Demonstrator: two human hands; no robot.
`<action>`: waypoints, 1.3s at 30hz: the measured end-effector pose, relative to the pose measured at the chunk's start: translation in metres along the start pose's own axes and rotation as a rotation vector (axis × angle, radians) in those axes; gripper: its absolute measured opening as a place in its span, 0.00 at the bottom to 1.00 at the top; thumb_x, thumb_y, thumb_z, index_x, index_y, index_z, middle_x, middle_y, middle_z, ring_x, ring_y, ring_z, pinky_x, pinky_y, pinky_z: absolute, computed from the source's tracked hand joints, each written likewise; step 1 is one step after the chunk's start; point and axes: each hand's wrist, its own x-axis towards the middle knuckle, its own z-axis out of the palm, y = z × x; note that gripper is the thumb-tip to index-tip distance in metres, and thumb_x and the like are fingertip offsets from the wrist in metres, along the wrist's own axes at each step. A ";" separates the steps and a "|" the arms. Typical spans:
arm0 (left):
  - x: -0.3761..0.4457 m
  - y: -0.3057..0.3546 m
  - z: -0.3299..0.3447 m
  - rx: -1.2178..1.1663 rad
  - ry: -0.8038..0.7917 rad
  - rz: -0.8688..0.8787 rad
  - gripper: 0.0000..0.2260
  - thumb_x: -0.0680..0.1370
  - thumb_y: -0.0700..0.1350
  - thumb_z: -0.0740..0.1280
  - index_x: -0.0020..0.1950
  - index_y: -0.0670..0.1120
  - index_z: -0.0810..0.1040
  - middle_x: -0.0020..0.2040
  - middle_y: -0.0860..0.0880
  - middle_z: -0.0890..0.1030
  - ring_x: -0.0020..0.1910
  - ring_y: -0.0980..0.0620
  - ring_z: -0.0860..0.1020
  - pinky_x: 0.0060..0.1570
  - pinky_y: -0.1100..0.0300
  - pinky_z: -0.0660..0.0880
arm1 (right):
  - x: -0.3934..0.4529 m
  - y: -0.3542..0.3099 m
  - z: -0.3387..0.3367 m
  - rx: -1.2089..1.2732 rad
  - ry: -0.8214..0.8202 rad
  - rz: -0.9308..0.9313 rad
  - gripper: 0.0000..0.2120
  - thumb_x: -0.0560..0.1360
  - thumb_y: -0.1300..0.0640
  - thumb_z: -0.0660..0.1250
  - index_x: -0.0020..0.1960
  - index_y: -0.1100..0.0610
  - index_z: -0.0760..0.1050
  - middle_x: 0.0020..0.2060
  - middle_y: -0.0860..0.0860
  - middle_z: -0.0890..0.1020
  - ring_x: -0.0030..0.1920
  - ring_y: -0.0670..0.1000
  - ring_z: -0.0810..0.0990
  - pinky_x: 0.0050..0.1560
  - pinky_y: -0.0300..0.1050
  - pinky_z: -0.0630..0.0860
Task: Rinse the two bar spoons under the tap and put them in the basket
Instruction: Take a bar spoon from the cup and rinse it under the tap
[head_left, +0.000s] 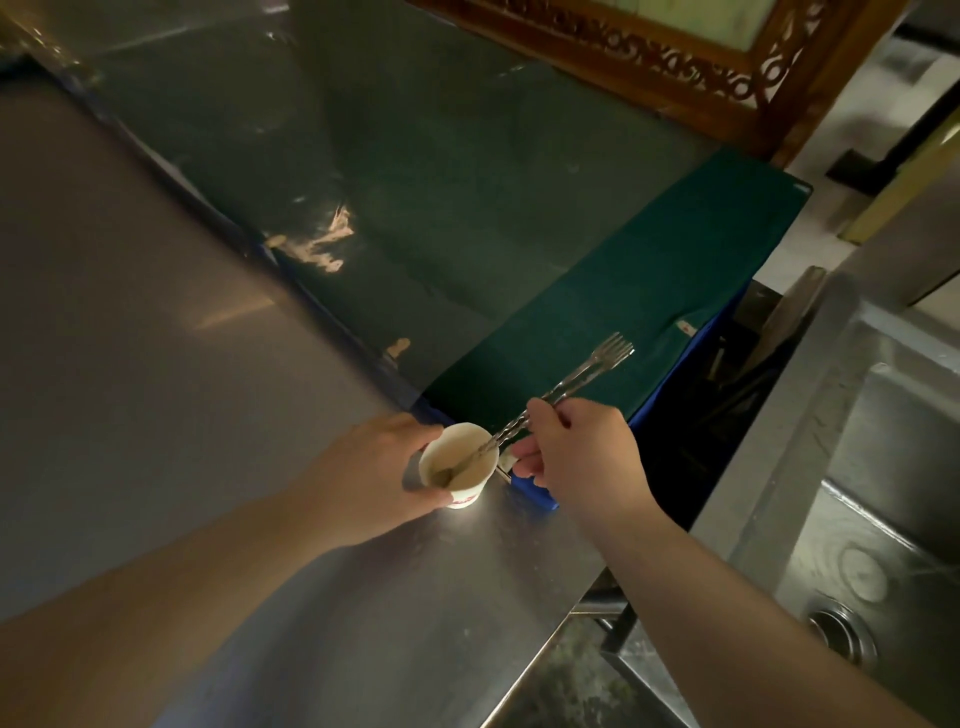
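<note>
Two long twisted-stem bar spoons (587, 371) lie together, their bowl ends down in a small white paper cup (460, 467) and their forked ends pointing up and right. My right hand (576, 452) pinches both stems just above the cup's rim. My left hand (379, 478) wraps the cup's left side and holds it on the steel counter (182, 364). The cup's inside looks wet and pale. No tap or basket is in view.
A steel sink (883, 493) with a round drain (839, 634) sits to the right, across a dark gap. A green cloth (649, 291) covers a surface behind the cup. A carved wooden frame (701, 67) stands at the top.
</note>
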 end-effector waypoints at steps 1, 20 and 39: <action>0.000 0.000 0.000 0.000 0.003 0.000 0.23 0.68 0.64 0.69 0.60 0.58 0.76 0.51 0.56 0.79 0.49 0.56 0.77 0.48 0.53 0.76 | -0.001 0.001 -0.001 0.027 0.002 0.010 0.14 0.81 0.53 0.64 0.39 0.57 0.79 0.32 0.56 0.86 0.25 0.47 0.82 0.27 0.39 0.81; -0.016 0.011 0.005 -0.147 0.108 -0.183 0.39 0.63 0.64 0.73 0.71 0.55 0.67 0.63 0.58 0.72 0.58 0.59 0.72 0.54 0.60 0.69 | -0.029 0.019 -0.049 0.630 0.037 0.180 0.14 0.82 0.55 0.63 0.47 0.65 0.80 0.38 0.59 0.88 0.40 0.57 0.88 0.38 0.44 0.84; 0.047 0.241 0.063 -1.157 0.087 -0.362 0.11 0.77 0.43 0.65 0.40 0.52 0.85 0.42 0.48 0.87 0.31 0.58 0.77 0.39 0.58 0.70 | -0.062 0.095 -0.258 0.980 0.245 0.157 0.14 0.82 0.56 0.62 0.45 0.64 0.78 0.35 0.61 0.86 0.35 0.56 0.87 0.31 0.41 0.81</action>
